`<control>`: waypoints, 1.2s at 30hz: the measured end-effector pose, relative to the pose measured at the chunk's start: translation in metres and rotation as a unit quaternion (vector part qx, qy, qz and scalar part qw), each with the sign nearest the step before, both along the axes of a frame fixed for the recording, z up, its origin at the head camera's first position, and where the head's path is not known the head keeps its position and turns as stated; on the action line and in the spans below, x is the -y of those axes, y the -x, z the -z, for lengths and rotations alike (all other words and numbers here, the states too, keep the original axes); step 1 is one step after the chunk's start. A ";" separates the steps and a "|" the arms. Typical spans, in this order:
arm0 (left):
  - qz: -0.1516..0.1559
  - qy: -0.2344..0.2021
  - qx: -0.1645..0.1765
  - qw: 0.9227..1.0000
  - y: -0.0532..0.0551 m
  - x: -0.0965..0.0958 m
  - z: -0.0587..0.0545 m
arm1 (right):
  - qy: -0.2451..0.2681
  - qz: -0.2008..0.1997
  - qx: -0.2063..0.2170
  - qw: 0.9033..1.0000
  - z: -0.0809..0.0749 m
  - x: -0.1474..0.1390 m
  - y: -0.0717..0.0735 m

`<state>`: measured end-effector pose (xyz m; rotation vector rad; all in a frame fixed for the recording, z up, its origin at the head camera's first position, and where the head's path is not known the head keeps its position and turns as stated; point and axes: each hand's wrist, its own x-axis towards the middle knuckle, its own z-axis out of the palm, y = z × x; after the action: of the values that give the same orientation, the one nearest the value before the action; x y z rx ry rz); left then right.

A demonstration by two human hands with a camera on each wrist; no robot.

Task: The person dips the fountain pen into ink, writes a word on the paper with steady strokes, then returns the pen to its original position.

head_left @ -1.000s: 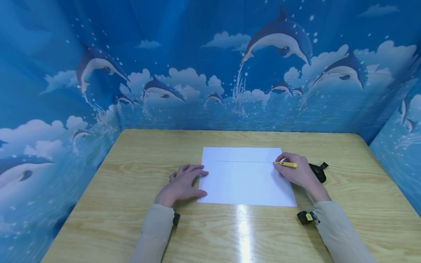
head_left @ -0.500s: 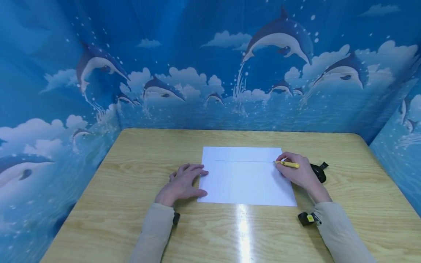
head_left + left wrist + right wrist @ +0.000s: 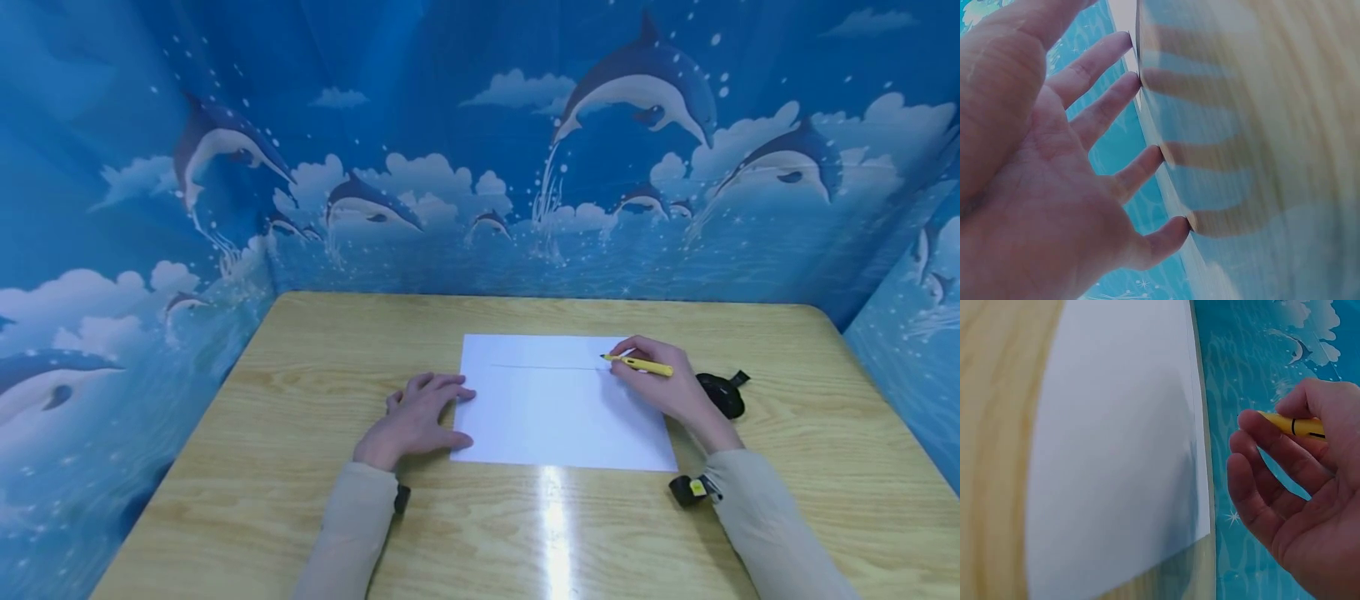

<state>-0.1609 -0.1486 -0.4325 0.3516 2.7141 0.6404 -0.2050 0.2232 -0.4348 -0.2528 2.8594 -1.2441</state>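
A white sheet of paper [image 3: 555, 417] lies on the table, with one thin straight line [image 3: 540, 367] drawn across its upper part. My right hand [image 3: 663, 383] pinches a yellow pen [image 3: 648, 367] between thumb and fingers. The pen's dark tip points left, over the paper above the line's right end. In the right wrist view, the fingers [image 3: 1260, 431] appear raised off the sheet. Spread out at the paper's left edge, my left hand [image 3: 412, 421] rests its fingertips on the edge and the table. The left wrist view shows its fingers [image 3: 1107, 112] apart, tips touching the surface.
The wooden table [image 3: 330, 358] has a rounded far right corner. Just right of my right hand lies a black object [image 3: 723, 396] with a small tab. A blue dolphin-print curtain [image 3: 450, 150] hangs behind and along the sides.
Over the last half second, my right hand has lifted with the pen and shifted left and slightly away, taking the tip off the line's end. My left hand stays put.
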 end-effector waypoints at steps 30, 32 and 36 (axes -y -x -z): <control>0.007 0.001 0.003 1.000 0.001 0.000 0.001 | 0.041 -0.037 0.043 0.998 0.016 0.049 0.040; 0.007 0.000 0.004 1.000 0.001 0.000 0.001 | 0.039 -0.034 0.046 0.998 0.015 0.049 0.041; 0.007 -0.001 0.005 1.000 0.002 0.000 0.001 | 0.039 -0.032 0.047 0.998 0.015 0.049 0.043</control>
<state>-0.1624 -0.1482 -0.4333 0.3664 2.6999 0.6393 -0.2478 0.1738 -0.4500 -0.2760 2.7062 -1.3191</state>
